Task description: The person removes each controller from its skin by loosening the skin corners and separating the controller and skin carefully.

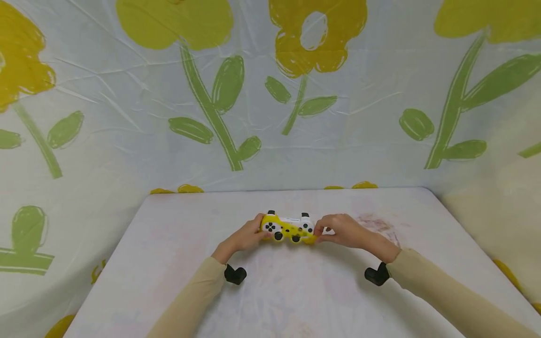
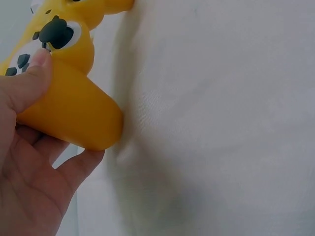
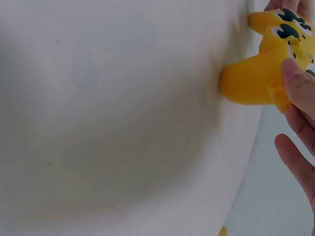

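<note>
A yellow and white game controller (image 1: 289,227) with black buttons and sticks lies in the middle of the white table (image 1: 169,263). My left hand (image 1: 247,236) grips its left handle (image 2: 74,113), thumb on the face near the black pad. My right hand (image 1: 340,230) holds the right handle (image 3: 248,78), with the thumb (image 3: 295,81) laid over the grip. In both wrist views the handle tips touch the white cloth.
A sheet printed with yellow flowers and green stems (image 1: 211,112) hangs behind and to both sides of the table. Black wrist mounts (image 1: 235,274) (image 1: 376,275) sit under my beige sleeves. The table's front corners fall away left and right.
</note>
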Tool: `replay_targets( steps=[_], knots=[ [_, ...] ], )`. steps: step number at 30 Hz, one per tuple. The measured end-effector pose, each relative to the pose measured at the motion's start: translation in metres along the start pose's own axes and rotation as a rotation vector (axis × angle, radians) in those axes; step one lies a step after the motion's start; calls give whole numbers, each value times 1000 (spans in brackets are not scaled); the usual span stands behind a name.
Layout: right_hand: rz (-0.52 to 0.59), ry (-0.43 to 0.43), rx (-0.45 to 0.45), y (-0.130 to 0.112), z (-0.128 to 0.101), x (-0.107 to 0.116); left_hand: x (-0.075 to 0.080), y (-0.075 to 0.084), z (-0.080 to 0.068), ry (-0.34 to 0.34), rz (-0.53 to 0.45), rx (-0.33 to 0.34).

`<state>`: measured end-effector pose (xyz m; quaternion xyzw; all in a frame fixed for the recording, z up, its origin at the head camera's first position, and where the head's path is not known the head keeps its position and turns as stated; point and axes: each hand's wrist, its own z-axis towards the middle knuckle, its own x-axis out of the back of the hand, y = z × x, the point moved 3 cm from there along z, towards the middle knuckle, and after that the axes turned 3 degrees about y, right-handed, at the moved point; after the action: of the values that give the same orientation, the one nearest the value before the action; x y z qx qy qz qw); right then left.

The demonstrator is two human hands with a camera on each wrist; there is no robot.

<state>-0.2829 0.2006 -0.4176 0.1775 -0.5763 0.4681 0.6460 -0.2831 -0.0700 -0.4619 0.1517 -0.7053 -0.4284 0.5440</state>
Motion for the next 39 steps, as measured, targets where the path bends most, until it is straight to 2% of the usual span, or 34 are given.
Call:
replay_targets(
  steps=[13, 22, 27, 31, 36, 39],
  knots=[
    [-60, 24, 44, -8, -8, -9, -1, 3, -2, 3, -14, -2],
    [-169, 97, 196, -23, -9, -16, -2, 3, -3, 2, -6, 7],
    [-152, 120, 229, -22, -6, -16, 2, -2, -3, 27, 6, 27],
    [-27, 85, 151, -16, -6, -16, 3, -3, -7, 42, -7, 43],
    [183, 63, -53, -9, -12, -15, -1, 0, -8, 37, -53, 29],
    [227, 87, -169, -5, -15, -16, -4, 2, -7, 34, -62, 24]
  ],
)
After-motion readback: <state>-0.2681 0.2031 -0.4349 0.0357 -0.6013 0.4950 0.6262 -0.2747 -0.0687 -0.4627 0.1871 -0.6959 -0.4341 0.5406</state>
